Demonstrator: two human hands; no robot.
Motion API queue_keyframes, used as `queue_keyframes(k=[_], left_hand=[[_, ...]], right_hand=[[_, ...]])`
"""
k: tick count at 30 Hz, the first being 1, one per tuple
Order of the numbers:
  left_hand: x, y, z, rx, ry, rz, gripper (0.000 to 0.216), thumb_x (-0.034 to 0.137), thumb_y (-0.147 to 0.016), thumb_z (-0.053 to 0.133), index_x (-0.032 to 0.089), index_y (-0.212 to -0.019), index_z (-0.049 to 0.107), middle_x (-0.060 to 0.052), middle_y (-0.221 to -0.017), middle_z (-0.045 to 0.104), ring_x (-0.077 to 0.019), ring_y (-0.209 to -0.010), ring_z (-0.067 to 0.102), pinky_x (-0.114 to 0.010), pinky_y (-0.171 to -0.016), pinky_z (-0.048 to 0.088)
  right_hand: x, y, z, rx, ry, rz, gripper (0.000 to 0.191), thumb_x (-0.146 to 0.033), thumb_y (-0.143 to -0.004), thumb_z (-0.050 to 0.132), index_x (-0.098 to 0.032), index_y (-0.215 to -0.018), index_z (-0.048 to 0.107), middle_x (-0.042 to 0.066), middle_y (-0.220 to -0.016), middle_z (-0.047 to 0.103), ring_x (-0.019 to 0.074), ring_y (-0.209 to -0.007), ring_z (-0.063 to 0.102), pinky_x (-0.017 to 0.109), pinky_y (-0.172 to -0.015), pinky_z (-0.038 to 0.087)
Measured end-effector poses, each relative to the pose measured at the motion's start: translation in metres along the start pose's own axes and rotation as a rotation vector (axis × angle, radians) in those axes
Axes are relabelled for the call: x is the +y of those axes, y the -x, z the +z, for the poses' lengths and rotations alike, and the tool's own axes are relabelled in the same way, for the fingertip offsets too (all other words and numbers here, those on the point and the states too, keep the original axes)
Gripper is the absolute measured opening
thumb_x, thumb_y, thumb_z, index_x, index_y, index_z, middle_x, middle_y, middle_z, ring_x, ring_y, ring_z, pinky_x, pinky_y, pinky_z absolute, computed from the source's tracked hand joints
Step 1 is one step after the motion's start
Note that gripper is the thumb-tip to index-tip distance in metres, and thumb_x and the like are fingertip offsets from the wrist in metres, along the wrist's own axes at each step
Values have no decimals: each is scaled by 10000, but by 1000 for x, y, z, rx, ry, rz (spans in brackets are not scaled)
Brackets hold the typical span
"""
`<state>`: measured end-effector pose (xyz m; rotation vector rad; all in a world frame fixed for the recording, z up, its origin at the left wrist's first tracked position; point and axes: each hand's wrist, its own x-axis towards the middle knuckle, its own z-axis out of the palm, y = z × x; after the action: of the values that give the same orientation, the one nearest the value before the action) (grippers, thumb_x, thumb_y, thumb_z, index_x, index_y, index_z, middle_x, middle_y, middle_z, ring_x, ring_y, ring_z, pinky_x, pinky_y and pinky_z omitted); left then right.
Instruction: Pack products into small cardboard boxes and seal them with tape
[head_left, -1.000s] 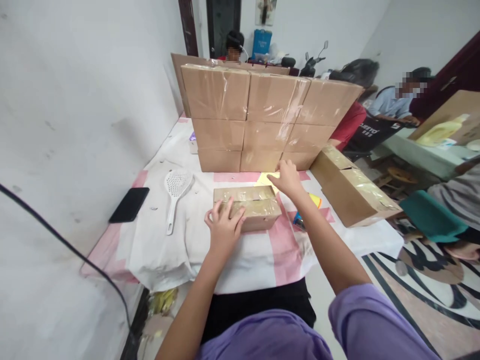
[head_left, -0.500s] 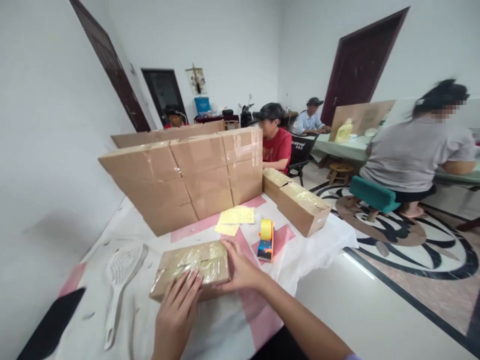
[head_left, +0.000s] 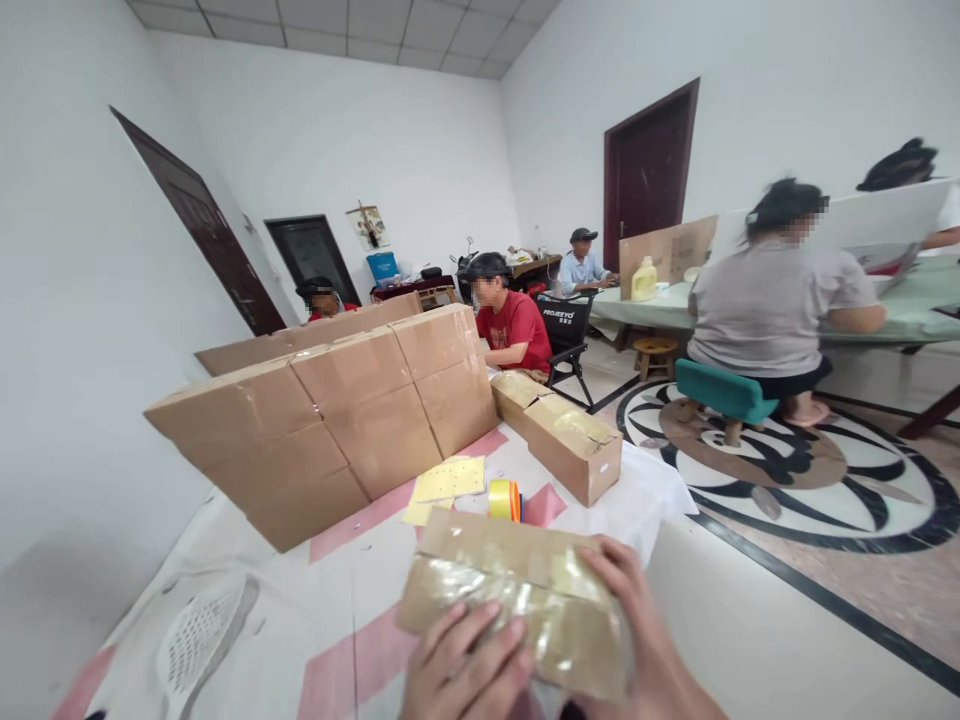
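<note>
Between left hand (head_left: 469,665) and right hand (head_left: 637,610) was a taped carton (head_left: 517,575) — the right clasping its right end, the left laid across its near side, grip unclear. It looked light, stiff, slick where taped; opposite ends seemed surest. Yellow cards (head_left: 459,477) lay beyond.

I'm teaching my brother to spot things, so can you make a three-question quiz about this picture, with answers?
1. True or false: the bare left hand and bare right hand both touch the small, shiny-taped brown cardboard box.
2. Which lies on the pink-and-white cloth: A, a green glass bottle; B, a white perforated plastic scoop; C, a red metal spoon?
3. Fill in: the flat paper sheets near the round yellow tape roll are coloured ____.

Key: 1 true; 2 B; 3 yellow.
</note>
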<state>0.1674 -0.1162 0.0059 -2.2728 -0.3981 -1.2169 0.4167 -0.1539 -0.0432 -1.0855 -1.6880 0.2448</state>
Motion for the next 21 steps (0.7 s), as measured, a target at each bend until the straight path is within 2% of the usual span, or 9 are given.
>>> queue_keyframes(k=[2, 5, 8, 11, 15, 21], left_hand=[[17, -29, 41, 90, 157, -26, 156, 202, -932, 620, 268, -991, 748, 37, -1065, 806, -177, -1135, 705, -335, -1134, 465], [35, -64, 109, 40, 400, -30, 240, 185, -943, 590, 268, -1128, 718, 23, -1193, 771, -175, -1265, 627, -328, -1120, 481], [45, -82, 172, -148, 546, 4, 335, 171, -988, 492, 259, -1256, 673, 5, -1324, 708, -170, -1375, 528, -337, -1163, 443], [48, -80, 216, -272, 597, 0, 390, 131, -987, 433, 222, -1297, 651, -32, -1358, 685, -183, -1384, 517, -357, -1159, 458], [40, -66, 246, -295, 592, -27, 382, 104, -958, 447, 188, -1268, 653, -64, -1345, 688, -204, -1356, 544, -396, -1191, 430], [0, -78, 256, -395, 513, -127, 374, 96, -945, 476, 167, -1272, 641, -71, -1351, 678, -206, -1360, 525, -400, -1214, 392]], right_hand=[[3, 13, -46, 145, 224, 47, 1015, -489, -599, 857, -315, -1473, 372, 191, -1410, 416, 471, -1306, 489, 586, -968, 529], [16, 28, -89, 383, 485, 159, 929, -580, -660, 786, -281, -1463, 427, 203, -1333, 482, 489, -1250, 504, 601, -852, 554], [43, 37, -102, 553, 604, 258, 920, -630, -710, 733, -216, -1477, 438, 219, -1331, 466, 495, -1276, 459, 538, -732, 577], [79, 40, -97, 566, 618, 297, 962, -667, -716, 711, -163, -1481, 417, 239, -1351, 419, 499, -1289, 425, 490, -655, 586], [120, 34, -85, 446, 611, 338, 998, -679, -734, 674, -150, -1507, 327, 257, -1391, 334, 491, -1291, 411, 526, -703, 596], [153, -12, -68, 368, 635, 308, 992, -697, -745, 641, -150, -1488, 277, 253, -1377, 327, 509, -1346, 331, 648, -904, 498]])
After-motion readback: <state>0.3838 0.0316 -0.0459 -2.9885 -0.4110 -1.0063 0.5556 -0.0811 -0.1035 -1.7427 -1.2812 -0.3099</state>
